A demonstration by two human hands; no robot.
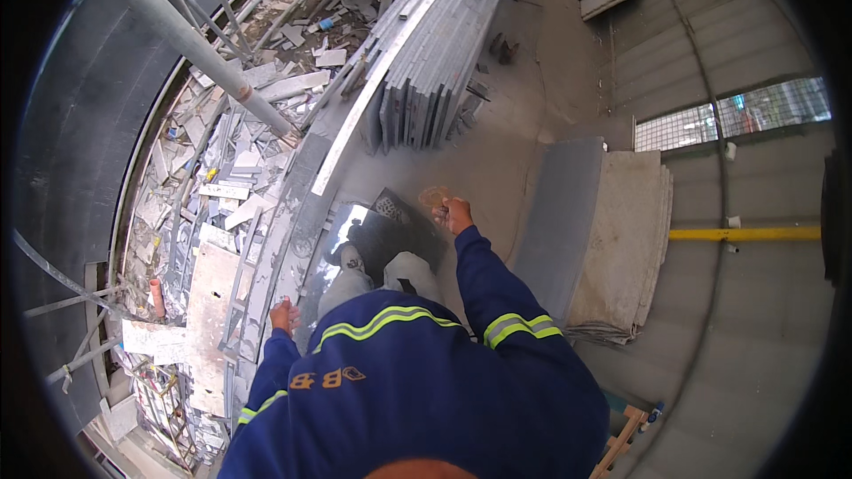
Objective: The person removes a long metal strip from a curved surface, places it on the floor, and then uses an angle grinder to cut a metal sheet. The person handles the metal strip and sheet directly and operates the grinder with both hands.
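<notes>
Beyond our blue sleeves, our right hand (454, 213) closes its fingers on the top edge of a dark stone slab (390, 235), while our left hand (286, 315), fingers curled, hangs free beside it.

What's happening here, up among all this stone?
A person in a blue work jacket stands on a dark stone slab. The right hand is raised beside a faint round reddish thing; whether it grips it is unclear. The left hand hangs near the ledge. Grey slabs are stacked ahead, broken pieces to the left.
</notes>
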